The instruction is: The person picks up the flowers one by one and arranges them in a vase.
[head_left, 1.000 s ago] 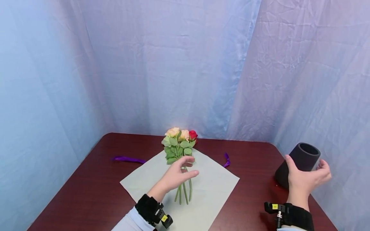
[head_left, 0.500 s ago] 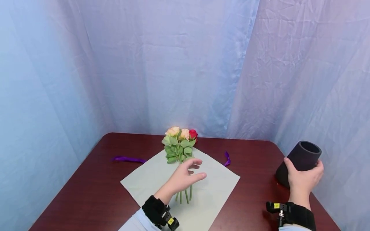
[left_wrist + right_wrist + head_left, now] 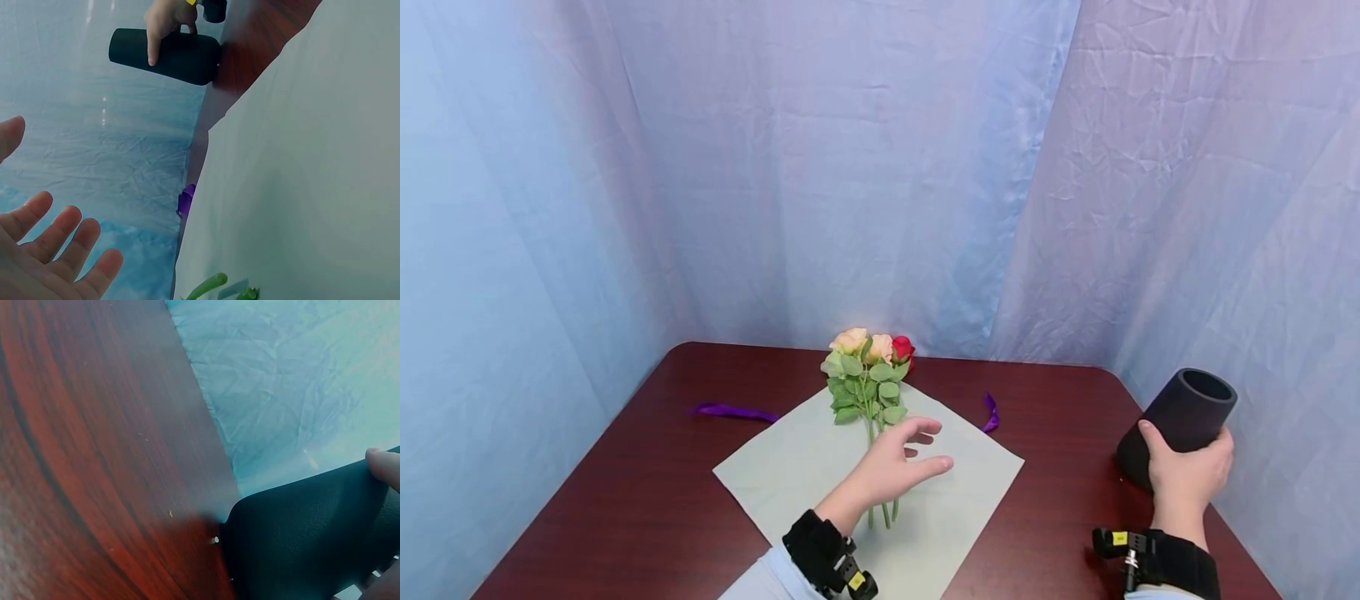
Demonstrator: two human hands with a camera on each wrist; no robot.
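Observation:
My right hand (image 3: 1189,475) grips a black vase (image 3: 1183,415) at the right side of the table, its thumb on the near side. The vase stands on the tabletop with its round mouth up; in the left wrist view the vase (image 3: 169,56) shows the thumb along its side. Over the flower stems hovers my left hand (image 3: 895,468), fingers apart and holding nothing. Below it a bunch of roses (image 3: 867,392), cream and red with green leaves, lies on a pale sheet of wrapping paper (image 3: 962,487). The hand hides part of the stems.
A purple ribbon (image 3: 737,412) sticks out from the paper's left side, and a purple ribbon end (image 3: 990,414) shows at its right. The dark red wooden table (image 3: 640,492) has pale blue curtains (image 3: 865,167) hanging behind it and along its sides.
My left hand has drifted right and slightly toward me, above the stems. My right hand's fingers have closed in around the vase, which has barely moved.

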